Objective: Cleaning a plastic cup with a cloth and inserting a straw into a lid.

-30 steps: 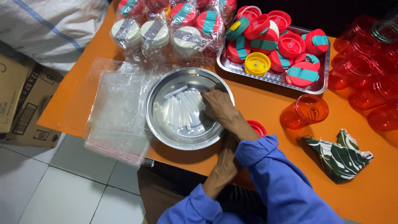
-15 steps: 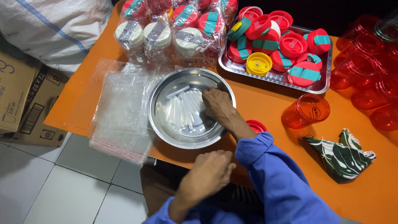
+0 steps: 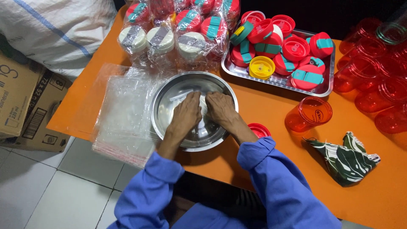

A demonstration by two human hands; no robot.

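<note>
Both of my hands are inside a round steel bowl [image 3: 167,91] on the orange table [image 3: 271,106]. My left hand [image 3: 185,115] and my right hand [image 3: 220,108] lie palm down, side by side, over a heap of clear plastic straws [image 3: 181,96] that they mostly hide. Whether the fingers grip any straws cannot be seen. Blue sleeves cover both forearms. A red lid [image 3: 259,129] peeks out beside my right wrist.
A stack of clear plastic bags [image 3: 125,114] lies left of the bowl. Behind it stand wrapped cups [image 3: 169,38]. A steel tray [image 3: 324,87] holds red, teal and yellow lids. Red cups [image 3: 308,113] and a folded green cloth [image 3: 345,157] sit right. Cardboard boxes [image 3: 25,101] stand on the floor.
My left hand has come up from below the table edge and into the bowl, beside my right hand, which stayed on the straws.
</note>
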